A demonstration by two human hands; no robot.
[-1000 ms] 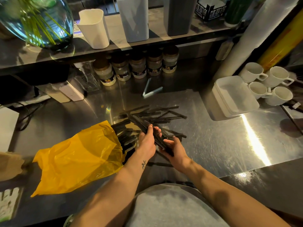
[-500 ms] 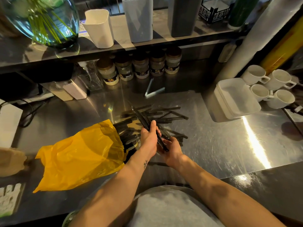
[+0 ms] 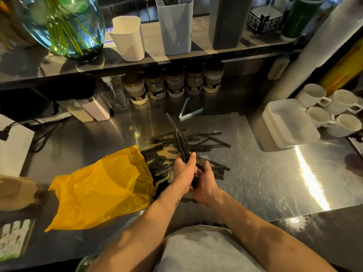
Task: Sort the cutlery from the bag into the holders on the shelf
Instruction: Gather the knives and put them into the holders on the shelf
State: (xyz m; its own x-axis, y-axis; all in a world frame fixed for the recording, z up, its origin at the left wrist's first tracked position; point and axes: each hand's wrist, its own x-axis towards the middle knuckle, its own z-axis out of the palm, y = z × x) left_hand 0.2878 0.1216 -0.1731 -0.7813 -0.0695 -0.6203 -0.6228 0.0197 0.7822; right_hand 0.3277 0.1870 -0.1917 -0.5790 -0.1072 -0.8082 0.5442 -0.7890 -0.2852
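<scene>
Left hand (image 3: 183, 171) raised cutlery (image 3: 179, 138); bag (image 3: 102, 185) holds more.

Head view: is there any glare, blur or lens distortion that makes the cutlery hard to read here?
Head view: a bright glare streak crosses the steel counter at right; the wide-angle lens bows the shelf edge; the black cutlery pile merges into one dark mass in dim warm light, so pieces are hard to tell apart; the left hand and right hand look sharp, without motion blur.

Grey shirt (image 3: 198, 250), small tattoo (image 3: 177, 203) on left forearm (image 3: 153, 218).
</scene>
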